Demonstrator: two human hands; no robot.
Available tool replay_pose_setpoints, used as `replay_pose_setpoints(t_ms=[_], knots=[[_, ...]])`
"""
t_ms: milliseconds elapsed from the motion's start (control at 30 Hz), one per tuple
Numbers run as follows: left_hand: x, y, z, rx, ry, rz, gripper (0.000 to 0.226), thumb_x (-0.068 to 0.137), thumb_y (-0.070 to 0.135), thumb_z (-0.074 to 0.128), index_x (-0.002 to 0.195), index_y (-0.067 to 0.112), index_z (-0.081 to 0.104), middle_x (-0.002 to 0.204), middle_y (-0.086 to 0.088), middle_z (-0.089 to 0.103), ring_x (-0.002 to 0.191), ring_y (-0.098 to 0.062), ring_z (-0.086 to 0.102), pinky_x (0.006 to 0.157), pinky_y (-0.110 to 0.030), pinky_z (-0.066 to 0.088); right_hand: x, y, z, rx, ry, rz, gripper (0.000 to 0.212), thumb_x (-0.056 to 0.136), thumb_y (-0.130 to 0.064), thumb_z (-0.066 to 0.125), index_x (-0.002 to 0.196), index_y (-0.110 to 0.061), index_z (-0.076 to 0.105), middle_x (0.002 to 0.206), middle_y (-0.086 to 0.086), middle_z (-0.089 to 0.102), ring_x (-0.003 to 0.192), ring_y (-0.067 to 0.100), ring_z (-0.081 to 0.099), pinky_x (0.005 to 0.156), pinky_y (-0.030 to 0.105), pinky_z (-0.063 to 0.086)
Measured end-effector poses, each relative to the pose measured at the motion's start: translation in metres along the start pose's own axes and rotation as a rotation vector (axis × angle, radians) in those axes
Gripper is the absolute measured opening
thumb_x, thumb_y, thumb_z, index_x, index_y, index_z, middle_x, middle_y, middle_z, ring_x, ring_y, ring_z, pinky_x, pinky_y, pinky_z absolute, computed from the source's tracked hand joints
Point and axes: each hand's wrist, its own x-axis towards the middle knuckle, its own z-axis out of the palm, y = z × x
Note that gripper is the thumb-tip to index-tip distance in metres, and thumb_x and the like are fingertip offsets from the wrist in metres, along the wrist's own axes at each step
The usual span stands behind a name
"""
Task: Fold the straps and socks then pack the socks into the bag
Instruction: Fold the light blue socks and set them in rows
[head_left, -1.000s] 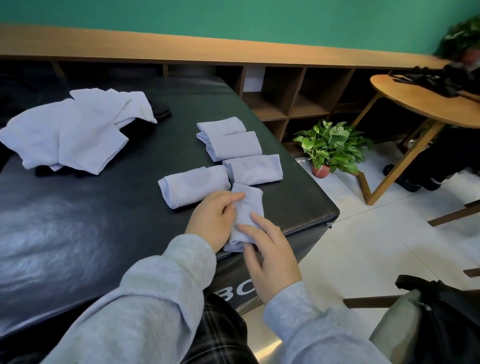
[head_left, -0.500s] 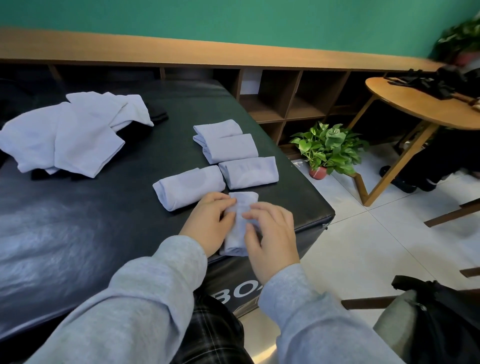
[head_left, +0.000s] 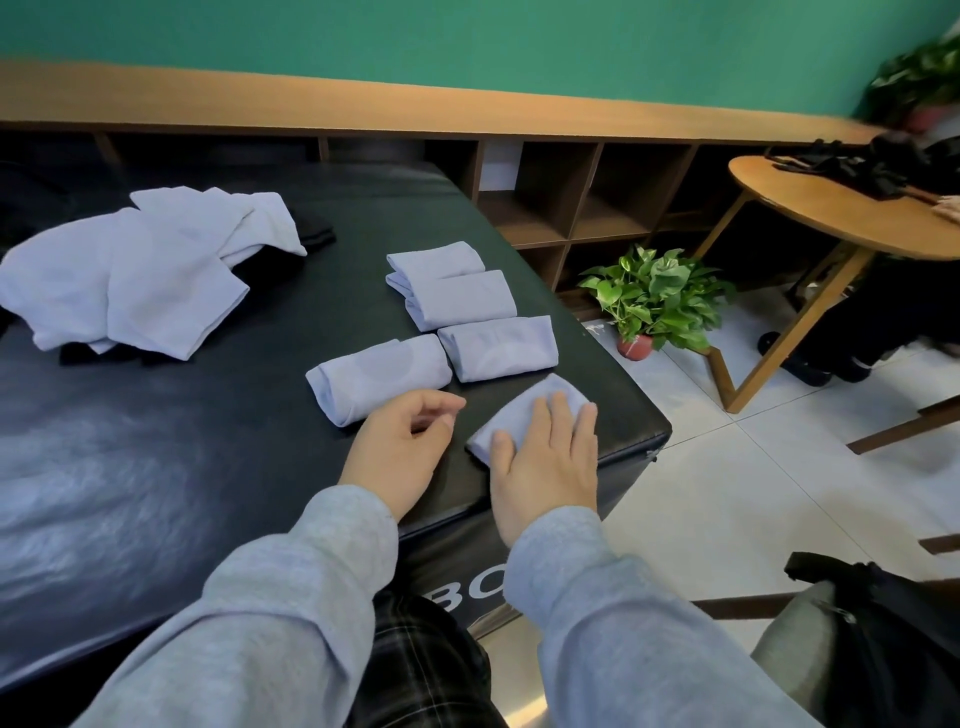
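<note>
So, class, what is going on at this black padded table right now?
A person in grey sleeves is folding pale lilac socks. The right hand presses flat on a freshly folded sock near the corner of the black padded table. The left hand hovers beside it, holding nothing. Four folded socks lie just beyond; an unfolded pile waits far left.

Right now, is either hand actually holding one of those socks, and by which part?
Neither grips one. The right hand lies flat on top of the nearest folded sock, pressing it; the left hand hangs loosely curled, holding nothing.
</note>
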Motion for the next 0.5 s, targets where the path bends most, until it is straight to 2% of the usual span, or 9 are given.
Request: replay_pose_setpoints(t_ms=[133,267,400,500], knots=[[-0.004,0.000,-0.002,-0.236,0.089,-0.033,0.024,0.089,0.002,0.054,0.086,0.022,0.068,0.087,0.005,0.070,0.088,-0.012,0.066,0.088,-0.029,0.049,0.015,-0.013,0.004,-0.064,0.036,0.068,0.073,0.096,-0.049,0.025,0.150,-0.006,0.000,0.158,0.008,-0.008,0.142,0.029,-0.019,0.116,0.044,-0.007],[-0.008,-0.001,-0.008,-0.487,0.200,-0.002,0.016,0.076,0.014,0.052,0.079,0.012,0.067,0.073,-0.002,0.067,0.074,-0.018,0.063,0.073,-0.030,0.051,0.035,-0.023,0.005,-0.072,0.046,0.086,0.075,0.094,-0.046,0.029,0.149,-0.002,0.002,0.158,0.012,-0.005,0.143,0.030,-0.016,0.116,0.048,-0.005],[-0.008,-0.004,-0.008,-0.465,0.200,0.008,0.019,0.072,0.016,0.049,0.078,0.013,0.067,0.070,0.000,0.065,0.071,-0.016,0.061,0.069,-0.028,0.048,0.051,-0.030,0.009,-0.080,0.069,0.088,0.075,0.094,-0.043,0.028,0.149,-0.002,-0.001,0.157,0.014,-0.006,0.143,0.032,-0.016,0.116,0.049,-0.004],[-0.010,-0.004,-0.006,-0.417,0.183,0.022,0.020,0.072,0.016,0.049,0.079,0.012,0.067,0.069,0.003,0.065,0.070,-0.015,0.060,0.069,-0.029,0.047,0.057,-0.030,0.014,-0.069,0.128,0.051,0.071,0.094,-0.042,0.030,0.149,-0.004,0.004,0.157,0.014,-0.003,0.143,0.032,-0.014,0.116,0.049,-0.003]])
